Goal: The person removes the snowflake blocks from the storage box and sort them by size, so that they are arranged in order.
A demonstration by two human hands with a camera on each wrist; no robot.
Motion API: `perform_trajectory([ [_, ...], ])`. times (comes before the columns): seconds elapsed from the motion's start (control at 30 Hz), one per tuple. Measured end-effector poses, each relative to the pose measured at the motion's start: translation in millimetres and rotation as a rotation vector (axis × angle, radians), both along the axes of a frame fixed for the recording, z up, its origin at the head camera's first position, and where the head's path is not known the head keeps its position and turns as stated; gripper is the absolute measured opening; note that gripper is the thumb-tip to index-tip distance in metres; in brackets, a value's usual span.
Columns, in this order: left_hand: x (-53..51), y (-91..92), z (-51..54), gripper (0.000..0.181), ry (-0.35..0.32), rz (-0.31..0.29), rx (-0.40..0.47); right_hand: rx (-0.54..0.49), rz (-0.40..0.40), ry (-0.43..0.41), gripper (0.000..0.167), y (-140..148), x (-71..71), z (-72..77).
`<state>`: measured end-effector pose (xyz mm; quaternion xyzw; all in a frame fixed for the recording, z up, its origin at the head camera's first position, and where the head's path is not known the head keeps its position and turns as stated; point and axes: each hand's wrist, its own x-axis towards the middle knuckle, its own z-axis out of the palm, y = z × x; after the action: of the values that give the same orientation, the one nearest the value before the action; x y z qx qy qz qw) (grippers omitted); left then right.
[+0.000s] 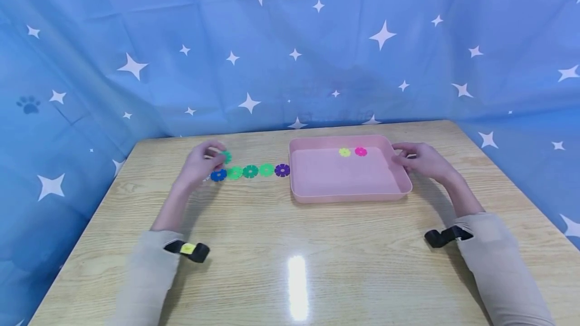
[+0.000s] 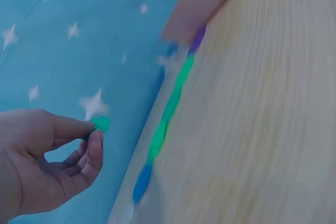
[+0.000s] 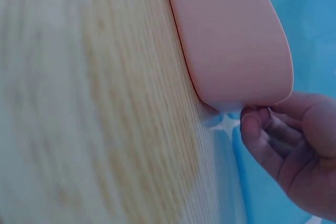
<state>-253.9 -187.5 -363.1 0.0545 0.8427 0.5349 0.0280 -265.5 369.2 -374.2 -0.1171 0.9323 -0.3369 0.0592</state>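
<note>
My left hand (image 1: 202,161) pinches a green notched plastic disc (image 2: 101,124) between thumb and fingertip, raised above the table. Just in front of and below it runs a row of flat flower-shaped discs: a blue disc (image 1: 218,175), several green ones such as the middle disc (image 1: 250,171), and a purple disc (image 1: 282,170) beside the tray. A pale piece at the row's left end is mostly hidden by the hand. With its fingers at the right-hand rim, my right hand (image 1: 419,159) grips the pink tray (image 1: 349,198). Inside the tray lie a yellow disc (image 1: 345,152) and a pink disc (image 1: 360,151).
The wooden table (image 1: 244,245) stands against a blue curtain (image 1: 217,29) with white stars, which hangs behind it and at both sides. A bright reflection lies on the table's near middle. Each sleeve carries a black wrist mount.
</note>
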Motion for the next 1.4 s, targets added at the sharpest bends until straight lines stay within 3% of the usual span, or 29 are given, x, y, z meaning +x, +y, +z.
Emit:
perform_trajectory([
  [0.13,9.0,-39.9,-5.0,0.030,-0.027,0.078,-0.090,-0.008,0.002,0.003,0.052,-1,1.4,1.8],
  [0.3,13.2,-66.0,-13.4,0.031,-0.076,0.177,-0.171,-0.021,0.001,0.010,0.051,-1,3.4,4.2],
  [0.53,12.7,-72.4,-22.9,0.031,-0.092,0.232,-0.240,-0.029,0.007,0.005,0.051,-2,3.7,4.0],
  [0.83,13.2,-72.1,-18.7,0.035,-0.105,0.250,-0.342,-0.021,0.013,0.010,0.051,-4,0.9,4.2],
  [1.07,13.0,-55.8,-14.2,0.035,-0.033,0.237,-0.318,-0.020,0.009,0.013,0.050,-3,0.8,4.1],
  [1.23,6.6,-26.3,-10.6,0.033,0.046,0.155,-0.244,-0.027,0.003,0.010,0.049,-3,1.8,2.5],
  [1.4,-0.8,15.1,-4.2,0.030,0.095,0.059,-0.155,-0.031,0.000,0.007,0.049,-2,3.2,2.2],
])
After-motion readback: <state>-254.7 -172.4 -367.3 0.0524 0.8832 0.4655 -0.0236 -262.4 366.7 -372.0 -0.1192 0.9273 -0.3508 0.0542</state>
